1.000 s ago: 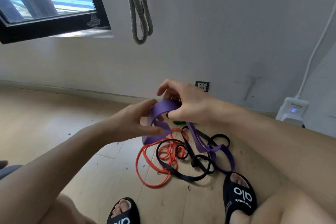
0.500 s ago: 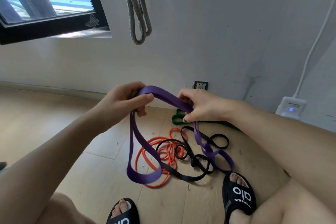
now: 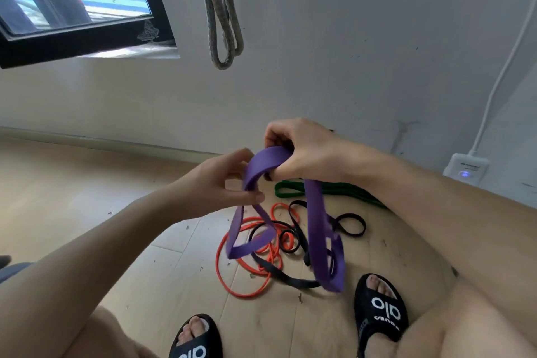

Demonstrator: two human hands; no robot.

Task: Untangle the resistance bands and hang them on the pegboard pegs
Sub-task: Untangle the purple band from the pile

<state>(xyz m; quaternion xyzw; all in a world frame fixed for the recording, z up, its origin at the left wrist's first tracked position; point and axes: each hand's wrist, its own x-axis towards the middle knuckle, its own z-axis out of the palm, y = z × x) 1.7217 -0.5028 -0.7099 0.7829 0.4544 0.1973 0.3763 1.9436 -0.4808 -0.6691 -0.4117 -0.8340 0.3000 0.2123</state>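
A pale grey painted wall [image 3: 348, 38] filled the upper half of the frame, and a light wood-plank floor [image 3: 87, 183] filled the lower half. A black-framed window [image 3: 81, 9] sat in the upper left corner. A grey braided rope loop [image 3: 222, 17] hung down the wall at top centre. At the right edge, a white plug-in box with a blue light [image 3: 465, 168] sat low on the wall, its white cable running upward.

Two bare forearms reached in from the lower corners towards the centre. The left hand [image 3: 220, 183] pinched a wide purple rubber resistance band [image 3: 315, 227] between thumb and curled fingers. The right hand [image 3: 302, 148], just beside it and a little higher, had its fingers curled over the top fold of the same band. The band was lifted off the floor, drooping in two long loops below the hands.

On the floor beneath, centre frame, lay a thin orange band [image 3: 241, 276] tangled with a narrow black band [image 3: 290, 276]. A dark green band [image 3: 328, 189] lay behind them, nearer the wall.

At the bottom edge, two feet wore black slide sandals with white lettering, the left [image 3: 194, 340] and the right [image 3: 380, 308].

No box, bin or other container showed.
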